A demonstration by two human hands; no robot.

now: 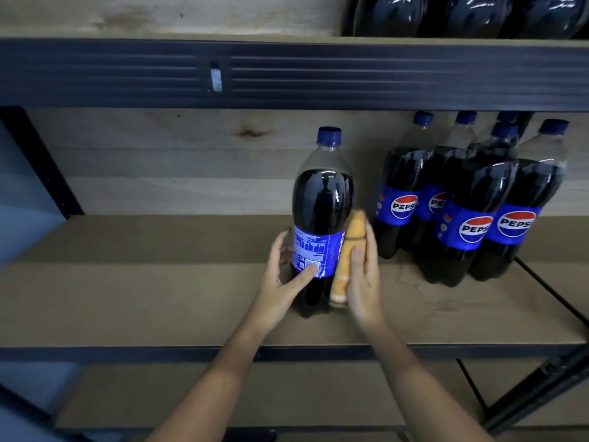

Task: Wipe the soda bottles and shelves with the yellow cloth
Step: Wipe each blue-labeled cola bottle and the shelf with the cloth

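A single soda bottle (322, 215) stands upright on the middle shelf (159, 301), its long axis vertical, the blue cap (329, 135) pointing up and leaning slightly away toward the wooden back panel (191, 161). Its blue label faces the camera with the printed nutrition side, and the dark drink fills it to just below the neck.

The yellow cloth (345, 256) lies pressed against the bottle's right side, bunched into a long strip that runs up and down along the bottle from near its base to the top edge of the label. The right hand (363, 275) holds the cloth there, thumb curled over its near face and fingers wrapped behind it. The left hand (283, 275) grips the bottle from the left, thumb laid across the lower label and fingers curved round the far side.

Just to the right, apart from the held bottle, a cluster of Pepsi bottles (468, 205) stands upright on the same shelf, logos facing the camera. The shelf board near them shows pale smudges. Above, a dark metal beam (287, 74) carries the upper shelf, where more dark bottles (471, 14) sit at far right. A lower shelf (255, 393) shows beneath the forearms.
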